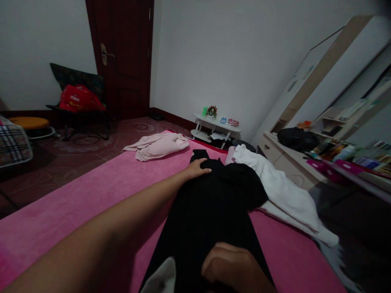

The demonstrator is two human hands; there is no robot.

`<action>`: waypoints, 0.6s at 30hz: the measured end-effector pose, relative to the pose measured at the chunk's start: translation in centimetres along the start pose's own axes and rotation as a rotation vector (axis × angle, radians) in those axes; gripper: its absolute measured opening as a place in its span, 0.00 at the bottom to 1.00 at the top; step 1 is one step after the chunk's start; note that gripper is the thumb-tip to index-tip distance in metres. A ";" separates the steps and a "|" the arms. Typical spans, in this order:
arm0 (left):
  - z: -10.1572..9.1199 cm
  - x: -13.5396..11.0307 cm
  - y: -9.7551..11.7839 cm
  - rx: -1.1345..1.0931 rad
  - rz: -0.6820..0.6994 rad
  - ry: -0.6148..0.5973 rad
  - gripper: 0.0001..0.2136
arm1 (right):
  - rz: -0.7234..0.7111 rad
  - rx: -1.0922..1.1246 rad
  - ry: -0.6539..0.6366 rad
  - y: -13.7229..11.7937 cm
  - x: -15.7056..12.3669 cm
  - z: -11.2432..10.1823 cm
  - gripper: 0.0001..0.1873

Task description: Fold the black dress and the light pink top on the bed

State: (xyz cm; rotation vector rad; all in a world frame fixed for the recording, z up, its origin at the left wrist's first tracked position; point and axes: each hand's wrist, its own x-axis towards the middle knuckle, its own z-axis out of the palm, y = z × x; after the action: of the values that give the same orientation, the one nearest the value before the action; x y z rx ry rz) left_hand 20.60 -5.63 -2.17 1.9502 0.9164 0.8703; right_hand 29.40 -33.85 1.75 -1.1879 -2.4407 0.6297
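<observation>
A black garment (207,207) lies lengthwise on the pink bed cover (91,191). My left hand (198,167) reaches far out and rests on the garment's far left edge, fingers curled over the cloth. My right hand (232,264) sits low at the bottom edge, pressed on the near end of the black garment with its fingers folded under. A bit of white fabric (163,276) shows beside it at the bottom.
A white garment (284,191) lies at the bed's right edge, a pale pink one (159,145) at the far end. A dresser (293,158) with a black bag and clutter stands right. Beyond are a small white shelf (215,126), a dark door (122,57) and a chair with a red bag (79,97).
</observation>
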 end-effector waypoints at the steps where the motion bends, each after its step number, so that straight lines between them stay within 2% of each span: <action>1: 0.1 0.6 0.1 0.014 0.003 0.000 0.33 | 0.039 0.001 -0.085 0.4 0.1 0.6 0.12; 4: 0.4 2.2 0.2 0.038 0.007 0.005 0.33 | 0.149 0.093 -0.223 1.6 0.7 1.9 0.10; 7: 0.6 3.9 -0.1 0.034 -0.009 0.018 0.31 | 0.121 0.302 -0.263 2.5 1.4 2.6 0.14; 9: 0.7 5.0 -0.5 0.016 -0.025 0.028 0.30 | 0.145 0.358 -0.260 3.3 1.9 3.5 0.15; 13: 1.2 7.1 -1.2 -0.041 -0.063 0.051 0.32 | 0.241 0.311 -0.201 4.7 2.6 6.5 0.12; 15: 1.7 8.0 -1.6 -0.061 -0.073 0.068 0.34 | 0.301 0.296 -0.169 4.7 2.9 7.7 0.08; 18: 2.5 9.1 -2.3 -0.048 -0.081 0.075 0.37 | 0.471 0.266 -0.119 3.9 3.5 8.2 0.05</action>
State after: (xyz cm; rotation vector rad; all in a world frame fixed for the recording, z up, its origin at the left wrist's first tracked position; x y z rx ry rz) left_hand 26.55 2.00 -3.11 1.8379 1.0015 0.9152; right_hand 25.86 -30.87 -6.75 -1.6567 -2.0797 1.1468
